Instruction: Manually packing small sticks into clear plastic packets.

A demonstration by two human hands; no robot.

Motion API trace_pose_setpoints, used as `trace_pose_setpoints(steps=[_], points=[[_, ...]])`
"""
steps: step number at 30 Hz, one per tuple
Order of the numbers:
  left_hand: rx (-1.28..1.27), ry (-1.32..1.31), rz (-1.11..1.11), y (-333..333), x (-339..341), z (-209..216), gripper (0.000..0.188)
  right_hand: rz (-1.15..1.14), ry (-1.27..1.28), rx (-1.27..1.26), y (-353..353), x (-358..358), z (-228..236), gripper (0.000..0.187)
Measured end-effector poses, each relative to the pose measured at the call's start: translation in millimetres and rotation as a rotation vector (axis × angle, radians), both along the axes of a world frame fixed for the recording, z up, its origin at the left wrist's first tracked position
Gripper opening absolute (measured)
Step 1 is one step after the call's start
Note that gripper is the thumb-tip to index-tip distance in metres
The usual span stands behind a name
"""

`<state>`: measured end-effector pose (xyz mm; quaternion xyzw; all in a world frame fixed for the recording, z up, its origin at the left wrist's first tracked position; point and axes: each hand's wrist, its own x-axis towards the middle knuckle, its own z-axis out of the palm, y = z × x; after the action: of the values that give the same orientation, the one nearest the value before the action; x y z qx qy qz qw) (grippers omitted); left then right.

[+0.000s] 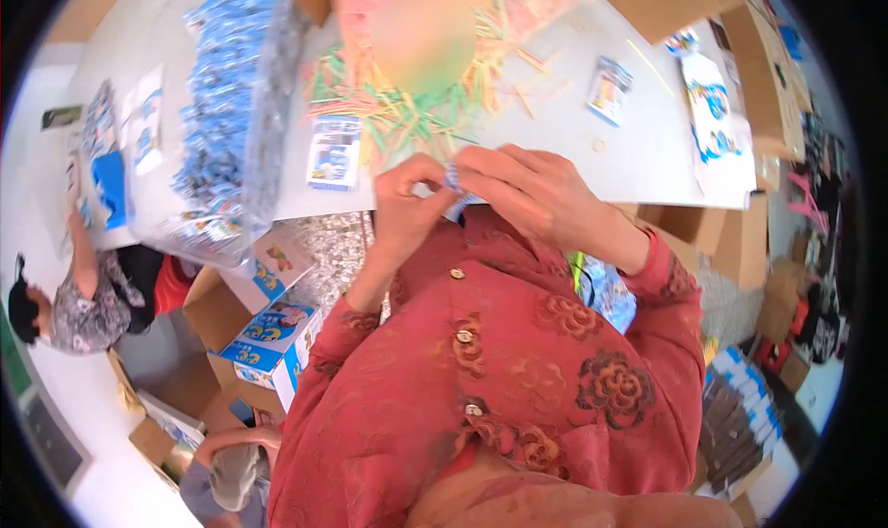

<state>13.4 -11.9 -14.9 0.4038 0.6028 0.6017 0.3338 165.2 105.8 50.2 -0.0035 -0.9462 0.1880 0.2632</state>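
Note:
Close together at the table's near edge, my left hand (407, 200) and my right hand (532, 195) both pinch a small blue-and-white packet (452, 177). Most of the packet is hidden by my fingers, so its opening and contents cannot be made out. Just beyond my hands lies a loose pile of thin pink, green and yellow sticks (407, 116), partly blurred at the far side. A flat blue-and-white packet (333, 153) rests left of the pile. Another small packet (610, 91) lies to the right.
A clear plastic tub (264, 158) full of blue packets stands at the left of the white table (564, 140). A white-and-blue bag (710, 103) lies at the right. Cardboard boxes (208, 352) surround the table. Two other people (88, 297) are at the left.

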Motion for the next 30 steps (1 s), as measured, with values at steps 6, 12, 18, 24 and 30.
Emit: trace_pose_setpoints(steps=[6, 12, 18, 24, 30], points=[[-0.051, 0.04, -0.169, 4, 3, 1, 0.01, -0.025, -0.111, -0.234, 1, 13, 0, 0.029], [-0.014, 0.117, -0.174, 3, 3, 0, 0.009, -0.038, -0.238, -0.201, 4, 18, 2, 0.021], [-0.009, 0.316, -0.013, 3, 13, 4, 0.013, -0.157, -0.125, -0.09, -2, 4, -8, 0.016], [0.018, 0.236, 0.016, 3, 10, -7, 0.017, -0.05, -0.037, -0.398, -3, -1, -17, 0.016], [-0.106, 0.139, 0.079, -1, 2, -15, 0.009, -0.509, -0.104, -0.748, 61, -8, -55, 0.016]])
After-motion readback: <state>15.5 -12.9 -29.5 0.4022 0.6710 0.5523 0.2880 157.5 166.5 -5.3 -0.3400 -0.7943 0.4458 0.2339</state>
